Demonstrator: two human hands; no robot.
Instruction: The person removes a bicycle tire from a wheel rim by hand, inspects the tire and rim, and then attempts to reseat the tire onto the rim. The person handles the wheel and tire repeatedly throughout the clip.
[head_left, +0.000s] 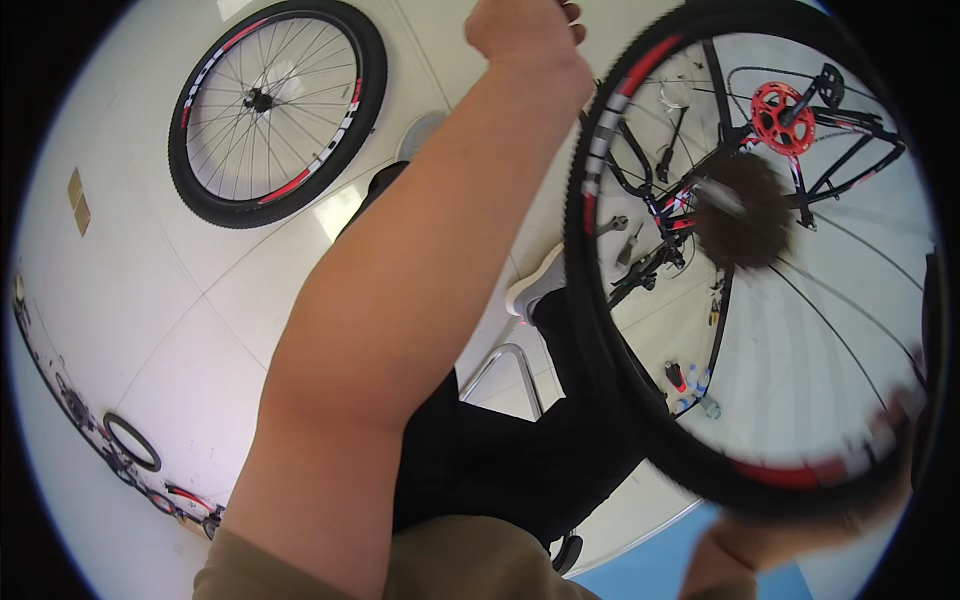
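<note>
A bicycle wheel (590, 290) with a black knobby tyre and red and white rim markings is raised at the right. My right hand (800, 535), smeared by motion, grips its lower edge. The brown cassette (742, 212) at its hub is blurred too. At the top edge, my left hand (520, 28) is apart from the tyre, with its fingers curled in. The picture cuts that hand off, so anything inside it is hidden. Seen through the spokes is a black and red bicycle frame (850, 165) with a red chainring (782, 118).
A second wheel (370, 100) lies on the tiled floor at upper left. A wrench (612, 226), a screwdriver (630, 247) and several bottles (703, 380) are on the floor beyond the raised wheel. A metal chair leg (520, 362) stands by my legs. More bicycle parts (135, 440) line the wall at left.
</note>
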